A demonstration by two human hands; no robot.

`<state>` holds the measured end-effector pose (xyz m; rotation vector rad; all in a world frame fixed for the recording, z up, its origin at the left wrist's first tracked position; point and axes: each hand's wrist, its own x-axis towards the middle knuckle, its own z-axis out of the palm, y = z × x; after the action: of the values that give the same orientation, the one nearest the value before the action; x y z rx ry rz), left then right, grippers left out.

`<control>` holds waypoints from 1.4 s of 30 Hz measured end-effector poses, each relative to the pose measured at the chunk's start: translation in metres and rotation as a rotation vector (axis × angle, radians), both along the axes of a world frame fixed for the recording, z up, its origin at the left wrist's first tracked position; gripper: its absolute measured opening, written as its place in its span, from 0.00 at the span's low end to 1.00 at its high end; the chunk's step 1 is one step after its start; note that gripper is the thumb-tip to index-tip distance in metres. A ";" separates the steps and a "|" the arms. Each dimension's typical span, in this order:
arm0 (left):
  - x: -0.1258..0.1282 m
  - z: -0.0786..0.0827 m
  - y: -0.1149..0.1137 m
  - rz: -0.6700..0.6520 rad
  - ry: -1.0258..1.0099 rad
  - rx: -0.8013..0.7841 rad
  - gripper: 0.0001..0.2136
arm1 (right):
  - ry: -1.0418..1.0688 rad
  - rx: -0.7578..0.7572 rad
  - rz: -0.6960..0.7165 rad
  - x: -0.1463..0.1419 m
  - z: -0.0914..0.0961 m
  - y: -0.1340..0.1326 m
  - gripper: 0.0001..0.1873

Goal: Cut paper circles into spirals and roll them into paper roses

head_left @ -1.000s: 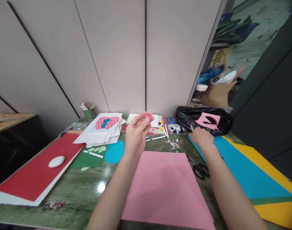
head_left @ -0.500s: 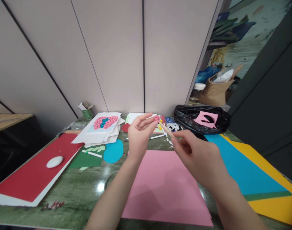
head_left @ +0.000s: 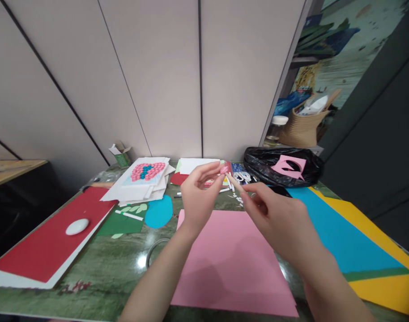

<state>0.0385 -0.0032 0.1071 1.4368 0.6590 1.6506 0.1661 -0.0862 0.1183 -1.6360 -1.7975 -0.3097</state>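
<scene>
My left hand (head_left: 202, 190) is raised over the far part of the table, its fingertips closed on a small pink piece (head_left: 224, 170) that looks rolled or curled. In my right hand (head_left: 278, 214) a slim off-white stick (head_left: 235, 183) is pinched between thumb and fingers. The stick's far tip touches or nearly touches the pink piece; which one I cannot tell. Below both hands lies a sheet of pink paper (head_left: 231, 264).
To the left lie red paper (head_left: 57, 232) with a white oval object (head_left: 77, 226), green paper (head_left: 120, 227), a blue cutout (head_left: 159, 211) and a picture with pink balls (head_left: 137, 172). Blue paper (head_left: 338, 237), yellow paper (head_left: 385, 286) and a black plastic bag (head_left: 258, 165) are at right.
My left hand has shifted slightly right and turned, and the pink piece has moved right and down with it. My right hand and the stick stay almost in place.
</scene>
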 end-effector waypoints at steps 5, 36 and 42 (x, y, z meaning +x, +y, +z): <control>0.002 -0.003 -0.001 0.063 0.065 0.093 0.10 | -0.016 -0.012 -0.001 0.001 0.001 0.001 0.09; 0.003 -0.003 0.001 0.024 -0.044 0.021 0.08 | 1.352 -0.907 0.717 0.015 0.008 0.028 0.15; 0.000 -0.002 0.010 -0.003 -0.175 -0.064 0.09 | 1.369 -0.918 0.775 -0.009 0.009 0.012 0.14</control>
<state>0.0382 0.0068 0.1048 1.2314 0.6048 1.7150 0.1576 -0.0746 0.1271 -0.9046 -1.2113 1.7362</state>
